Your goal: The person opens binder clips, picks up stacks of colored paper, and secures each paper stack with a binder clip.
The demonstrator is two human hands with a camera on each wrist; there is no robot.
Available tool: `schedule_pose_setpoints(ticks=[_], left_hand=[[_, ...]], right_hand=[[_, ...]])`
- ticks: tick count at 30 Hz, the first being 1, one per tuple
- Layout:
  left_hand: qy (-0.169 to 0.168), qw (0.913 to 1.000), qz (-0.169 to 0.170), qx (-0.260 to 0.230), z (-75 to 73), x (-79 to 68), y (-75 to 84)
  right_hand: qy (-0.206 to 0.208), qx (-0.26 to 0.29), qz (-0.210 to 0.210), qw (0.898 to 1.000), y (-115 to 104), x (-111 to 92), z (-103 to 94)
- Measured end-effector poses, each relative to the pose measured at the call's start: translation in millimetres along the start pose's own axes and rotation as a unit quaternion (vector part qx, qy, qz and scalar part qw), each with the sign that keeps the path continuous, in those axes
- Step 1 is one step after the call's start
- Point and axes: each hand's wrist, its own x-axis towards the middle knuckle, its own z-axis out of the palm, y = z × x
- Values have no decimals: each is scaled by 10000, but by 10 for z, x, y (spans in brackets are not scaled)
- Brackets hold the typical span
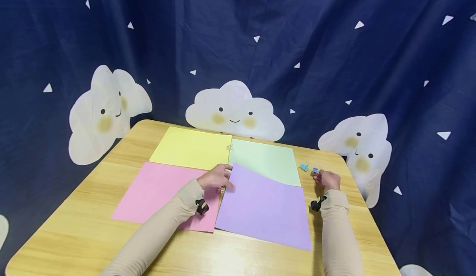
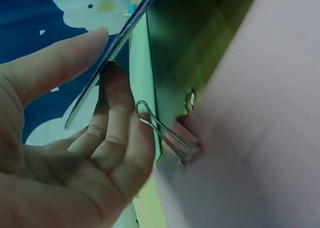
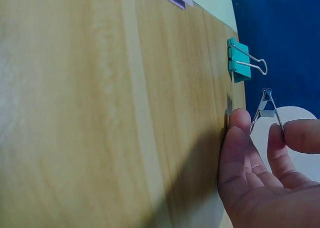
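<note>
"Holding what?"

"The left hand (image 1: 216, 177) pinches a smooth lavender paper stack (image 1: 265, 210) by its raised edge; right of it, the right hand (image 1: 329, 180) pinches a small blue binder clip (image 1: 315, 170)."

"How far along?"

"The rectangular pink paper (image 1: 163, 189) wears a pink binder clip (image 2: 187, 133); lavender shows none, so I'd judge it unfinished. Wire loops (image 1: 229, 147) stand where flat yellow paper (image 1: 191, 147) meets mint-green paper (image 1: 264, 160); whose, I can't tell. A wedge-shaped turquoise binder clip (image 1: 304, 167) lies loose on the wood-grain table (image 1: 67, 230)."
</note>
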Motion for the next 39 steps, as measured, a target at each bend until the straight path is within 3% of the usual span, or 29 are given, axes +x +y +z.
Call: schedule_pose_setpoints(ticks=[9, 12, 16, 23, 31, 39], left_hand=[[339, 9978, 370, 427, 82, -47, 100], [203, 9989, 367, 218, 101, -68, 127], [-150, 9996, 79, -222, 122, -105, 168], [-724, 9935, -260, -844, 155, -172, 224], [-862, 9932, -249, -739, 163, -209, 199], [-931, 9903, -401, -950, 147, -221, 132]], right_hand=[[33, 36, -119, 9999, 11, 16, -14], [42, 60, -171, 9998, 24, 31, -14], [-9, 152, -114, 9998, 30, 48, -21], [-237, 630, 230, 9975, -19, -9, -42], [-440, 913, 224, 9946, -53, -101, -50], [-362, 1020, -106, 9941, -62, -193, -23]])
